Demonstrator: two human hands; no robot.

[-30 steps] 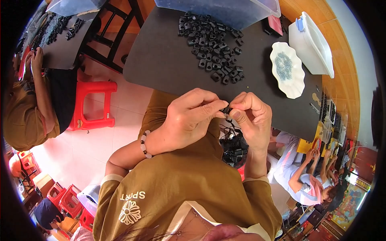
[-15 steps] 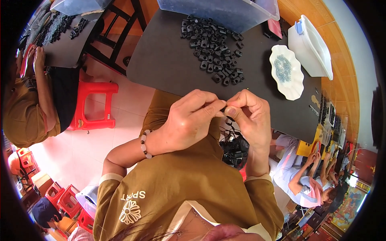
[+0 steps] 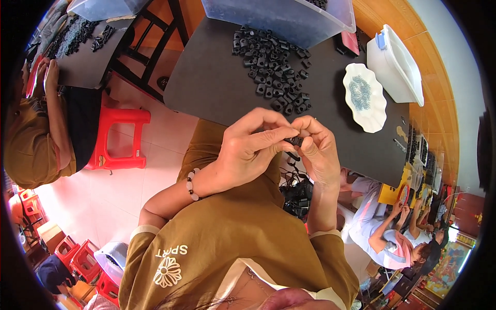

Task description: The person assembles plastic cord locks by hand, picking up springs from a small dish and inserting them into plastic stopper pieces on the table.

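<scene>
Over my lap, at the table's near edge, my left hand (image 3: pixel 250 147) and my right hand (image 3: pixel 319 150) meet at their fingertips. Between them they pinch a small black plastic part (image 3: pixel 295 140), partly hidden by the fingers. A dark strand or piece hangs just below it, too small to make out. Beyond my hands, a pile of similar black parts (image 3: pixel 271 67) lies on the dark table (image 3: pixel 206 77). To the right stands a white scalloped dish (image 3: pixel 378 111) holding many small silvery pieces (image 3: pixel 360 93), too fine to name.
A clear plastic bin (image 3: pixel 289 26) stands behind the pile, a white tub (image 3: pixel 395 70) at the far right. Below my right hand is a container of black corded parts (image 3: pixel 298 199). Left are a red stool (image 3: pixel 121 139) and a co-worker's arm (image 3: pixel 56 111); other people sit at right.
My fingers have shifted on the black part, showing more of it. My right thumb has straightened upward, and my right hand has moved slightly left.
</scene>
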